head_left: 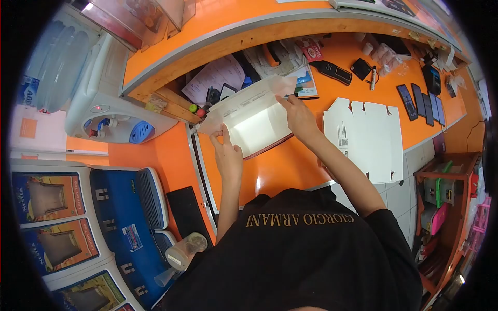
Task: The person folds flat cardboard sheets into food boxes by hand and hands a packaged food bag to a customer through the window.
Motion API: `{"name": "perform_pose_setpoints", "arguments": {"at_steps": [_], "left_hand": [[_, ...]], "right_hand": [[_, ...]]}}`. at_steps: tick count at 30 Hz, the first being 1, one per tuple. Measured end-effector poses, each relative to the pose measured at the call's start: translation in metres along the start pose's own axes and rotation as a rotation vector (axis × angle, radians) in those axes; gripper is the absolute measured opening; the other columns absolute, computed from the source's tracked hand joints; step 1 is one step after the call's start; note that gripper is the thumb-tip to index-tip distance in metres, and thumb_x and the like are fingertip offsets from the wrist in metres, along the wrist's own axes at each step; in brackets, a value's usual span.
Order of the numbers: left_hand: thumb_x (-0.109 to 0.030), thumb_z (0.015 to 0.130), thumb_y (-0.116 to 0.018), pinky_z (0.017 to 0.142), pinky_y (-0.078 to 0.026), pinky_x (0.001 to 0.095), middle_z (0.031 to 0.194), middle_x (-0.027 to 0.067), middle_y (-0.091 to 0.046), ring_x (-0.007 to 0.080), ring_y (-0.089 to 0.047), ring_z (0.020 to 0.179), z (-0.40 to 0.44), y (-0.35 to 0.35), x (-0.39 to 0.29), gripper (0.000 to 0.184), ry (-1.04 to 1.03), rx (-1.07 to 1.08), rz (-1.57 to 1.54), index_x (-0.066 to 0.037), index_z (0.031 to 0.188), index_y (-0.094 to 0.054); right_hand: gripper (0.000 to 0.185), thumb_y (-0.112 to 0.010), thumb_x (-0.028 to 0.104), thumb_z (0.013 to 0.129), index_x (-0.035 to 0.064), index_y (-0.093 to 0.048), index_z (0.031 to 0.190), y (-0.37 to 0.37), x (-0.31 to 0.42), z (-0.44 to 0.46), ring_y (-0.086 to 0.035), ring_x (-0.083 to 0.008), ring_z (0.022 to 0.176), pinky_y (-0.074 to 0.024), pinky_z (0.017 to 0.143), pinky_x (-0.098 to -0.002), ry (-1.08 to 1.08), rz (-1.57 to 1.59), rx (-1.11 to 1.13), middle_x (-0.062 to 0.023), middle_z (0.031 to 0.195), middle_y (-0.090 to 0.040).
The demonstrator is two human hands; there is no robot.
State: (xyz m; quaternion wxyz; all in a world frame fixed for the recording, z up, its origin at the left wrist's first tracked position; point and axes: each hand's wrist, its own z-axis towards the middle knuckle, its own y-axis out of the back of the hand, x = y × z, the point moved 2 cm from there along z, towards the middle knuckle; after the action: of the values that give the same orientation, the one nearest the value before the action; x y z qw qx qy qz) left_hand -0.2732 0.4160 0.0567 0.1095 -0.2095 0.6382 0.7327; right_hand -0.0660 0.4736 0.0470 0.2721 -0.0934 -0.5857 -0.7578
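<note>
A partly folded white cardboard box [258, 127] stands on the orange counter, its inside facing up and a printed flap raised at its far side. My left hand [228, 153] pinches the box near its left corner, thumb and forefinger at the edge. At the right corner, my right hand [301, 118] grips the box's upper edge between thumb and fingers. A flat, unfolded white cardboard sheet [363, 140] with notched edges lies to the right, partly behind my right forearm.
Phones [407, 102] lie at the counter's right, near a black card reader [431, 79]. A dark handheld device [332, 72], papers [215, 80] and a clear plastic bag [386, 57] sit under the raised shelf [207, 46]. A water dispenser [111, 98] and drink machine [129, 228] stand left.
</note>
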Motion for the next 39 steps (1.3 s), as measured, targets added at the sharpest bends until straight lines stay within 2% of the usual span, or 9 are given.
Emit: {"name": "perform_pose_setpoints", "arguments": {"at_steps": [10,15,20,22,24,27,31,34,39], "left_hand": [[-0.009,0.075,-0.062,0.082,-0.045,0.0425,0.119,0.0182,-0.037,0.0383,-0.051,0.098,0.004,-0.003,0.005,0.061,-0.113,0.021,-0.008,0.002,0.129,-0.038],[-0.027,0.078,-0.066,0.098,-0.029,0.0457,0.123,0.0167,-0.038,0.0370,-0.032,0.119,-0.019,0.036,-0.016,0.049,-0.585,0.026,0.051,-0.002,0.117,-0.050],[-0.023,0.081,-0.063,0.098,-0.030,0.0452,0.122,0.0150,-0.040,0.0351,-0.034,0.118,-0.031,0.040,-0.003,0.037,-0.620,0.043,-0.123,-0.004,0.112,-0.053],[-0.019,0.082,-0.061,0.097,-0.033,0.0431,0.120,0.0143,-0.042,0.0335,-0.038,0.116,-0.032,0.042,-0.001,0.033,-0.622,0.020,-0.115,-0.005,0.111,-0.053],[-0.018,0.083,-0.059,0.094,-0.036,0.0410,0.117,0.0131,-0.046,0.0318,-0.041,0.113,-0.034,0.035,0.001,0.032,-0.583,0.168,-0.296,-0.003,0.112,-0.053],[-0.014,0.084,-0.056,0.092,-0.039,0.0380,0.112,0.0114,-0.049,0.0289,-0.046,0.108,-0.041,0.035,-0.021,0.030,-0.666,0.223,-0.264,-0.003,0.112,-0.052],[-0.014,0.085,-0.056,0.092,-0.039,0.0374,0.111,0.0111,-0.050,0.0281,-0.046,0.108,-0.050,0.027,-0.058,0.029,-0.684,0.309,-0.463,-0.003,0.111,-0.053],[-0.015,0.086,-0.054,0.092,-0.039,0.0355,0.111,0.0111,-0.050,0.0281,-0.047,0.108,-0.054,0.017,-0.097,0.028,-0.846,0.315,-0.474,-0.004,0.111,-0.053],[-0.033,0.094,-0.044,0.092,-0.040,0.0361,0.118,0.0091,-0.052,0.0213,-0.052,0.106,-0.053,-0.014,-0.158,0.038,-0.700,0.964,-0.824,-0.005,0.119,-0.049]], "right_hand": [[0.041,-0.063,0.020,0.080,0.0150,-0.055,0.119,0.021,-0.002,0.004,-0.054,-0.0323,0.097,-0.0477,0.079,-0.0399,0.020,0.007,0.109,-0.0141,0.112,-0.048],[0.037,-0.064,0.035,0.078,0.0125,-0.062,0.107,0.049,-0.015,-0.021,-0.050,-0.0330,0.105,-0.0421,0.091,-0.0411,0.333,0.123,0.054,-0.0143,0.123,-0.043],[0.053,-0.073,0.016,0.068,0.0093,-0.052,0.116,0.094,-0.158,-0.077,-0.046,-0.0324,0.114,-0.0436,0.089,-0.0406,-0.246,-0.206,-0.420,-0.0154,0.124,-0.047],[0.074,-0.080,0.027,0.061,0.0036,-0.045,0.122,0.141,-0.205,-0.113,-0.044,-0.0322,0.116,-0.0408,0.092,-0.0409,-0.932,-0.396,-0.172,-0.0190,0.128,-0.042],[0.097,-0.080,0.041,0.060,0.0047,-0.029,0.134,0.143,-0.239,-0.152,-0.036,-0.0369,0.122,-0.0351,0.093,-0.0583,-1.224,-0.638,-0.096,-0.0154,0.134,-0.035],[0.095,-0.079,0.046,0.058,0.0057,-0.033,0.131,0.150,-0.250,-0.167,-0.035,-0.0355,0.123,-0.0329,0.093,-0.0613,-1.271,-0.450,0.006,-0.0147,0.132,-0.037],[0.069,-0.074,0.036,0.068,0.0063,-0.042,0.122,0.152,-0.220,-0.157,-0.040,-0.0304,0.119,-0.0385,0.088,-0.0570,-1.173,-0.671,-0.021,-0.0109,0.126,-0.043],[0.026,-0.054,0.007,0.079,0.0050,-0.052,0.106,0.150,-0.223,-0.152,-0.052,-0.0262,0.099,-0.0449,0.071,-0.0478,-0.831,-0.828,-0.273,-0.0062,0.103,-0.055],[0.017,-0.058,0.000,0.076,0.0019,-0.048,0.089,0.225,-0.071,-0.154,-0.054,-0.0345,0.082,-0.0432,0.068,-0.0431,-0.292,-0.393,-0.683,-0.0147,0.087,-0.057]]}}
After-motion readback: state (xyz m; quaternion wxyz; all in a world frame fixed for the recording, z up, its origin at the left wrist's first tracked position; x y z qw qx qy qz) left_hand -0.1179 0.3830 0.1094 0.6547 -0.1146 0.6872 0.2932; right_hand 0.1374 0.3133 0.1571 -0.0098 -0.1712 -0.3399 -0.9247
